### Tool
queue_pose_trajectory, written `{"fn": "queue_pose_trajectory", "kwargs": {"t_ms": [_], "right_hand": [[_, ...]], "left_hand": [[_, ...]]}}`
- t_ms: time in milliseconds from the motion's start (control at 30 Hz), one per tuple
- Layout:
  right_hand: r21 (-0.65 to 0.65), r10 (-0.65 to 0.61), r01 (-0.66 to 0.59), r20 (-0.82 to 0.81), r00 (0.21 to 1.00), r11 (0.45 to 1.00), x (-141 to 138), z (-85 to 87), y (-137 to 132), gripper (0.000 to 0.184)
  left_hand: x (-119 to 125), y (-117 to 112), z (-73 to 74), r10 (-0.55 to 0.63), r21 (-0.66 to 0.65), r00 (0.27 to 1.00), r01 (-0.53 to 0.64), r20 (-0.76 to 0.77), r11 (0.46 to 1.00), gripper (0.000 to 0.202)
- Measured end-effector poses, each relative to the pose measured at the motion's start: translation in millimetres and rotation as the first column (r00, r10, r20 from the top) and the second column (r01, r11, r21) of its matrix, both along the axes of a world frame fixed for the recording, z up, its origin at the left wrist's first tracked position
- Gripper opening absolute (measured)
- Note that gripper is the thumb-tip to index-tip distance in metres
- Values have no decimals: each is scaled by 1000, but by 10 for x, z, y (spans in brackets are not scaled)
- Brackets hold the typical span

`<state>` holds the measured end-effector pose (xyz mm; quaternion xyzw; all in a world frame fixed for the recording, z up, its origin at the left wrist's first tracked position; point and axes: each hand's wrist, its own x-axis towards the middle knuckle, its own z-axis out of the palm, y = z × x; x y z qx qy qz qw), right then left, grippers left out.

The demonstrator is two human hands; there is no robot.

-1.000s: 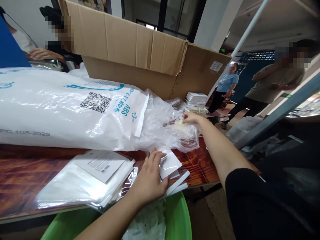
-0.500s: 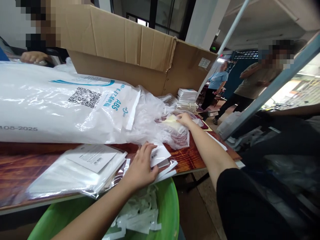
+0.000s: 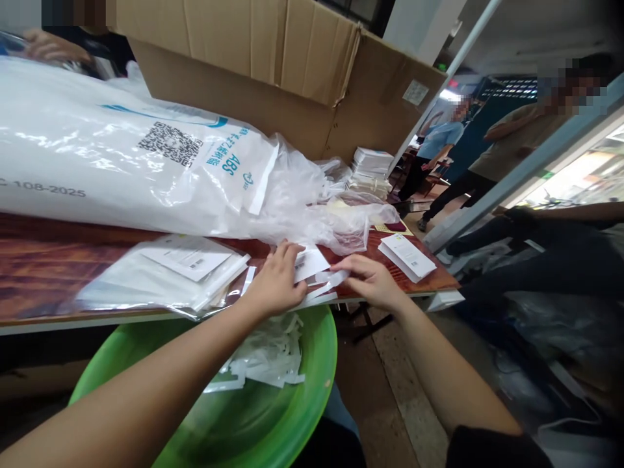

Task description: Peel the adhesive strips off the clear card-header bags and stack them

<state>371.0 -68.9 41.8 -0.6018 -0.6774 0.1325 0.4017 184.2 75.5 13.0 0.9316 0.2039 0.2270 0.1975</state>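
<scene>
White card (image 3: 312, 262) with a barcode lies at the near edge of the table (image 3: 49, 266), and my left hand (image 3: 275, 286) pins it there. The fingers (image 3: 287, 250) are spread nearly flat on top of it, pressing rather than gripping. Just beside it, my right hand (image 3: 373, 283) has thumb and forefinger closed on a narrow white strip (image 3: 331, 281) that runs out from the card's edge.

A second ago that right hand was stretched far out into the crumpled clear bag (image 3: 341, 224). It has come back to the near edge, so I judge both hands are now working on the same piece.

Below the table edge, the green basin (image 3: 273, 422) holds a loose heap of white strips (image 3: 270, 361). The clear bag lies open on the table, but I cannot make out what is in it. To the left is a stack of clear sleeves (image 3: 166, 279) with printed sheets inside. Behind it lies a big white sack (image 3: 121, 156), and behind that a cardboard box (image 3: 273, 78) whose inside is hidden from me.
</scene>
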Motion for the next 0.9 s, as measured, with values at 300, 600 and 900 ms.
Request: {"fn": "queue_pose_trajectory", "kwargs": {"t_ms": [300, 600, 900], "right_hand": [[285, -353, 239, 474, 806, 928, -430, -403, 37, 34], [491, -514, 312, 354, 782, 813, -570, -475, 109, 40], [370, -363, 240, 312, 878, 897, -663, -403, -146, 6]], "left_hand": [[-8, 31, 16, -25, -28, 1000, 24, -12, 999, 65], [11, 24, -9, -4, -44, 1000, 3, -16, 999, 66], [-4, 38, -11, -31, -52, 999, 30, -26, 998, 67]]}}
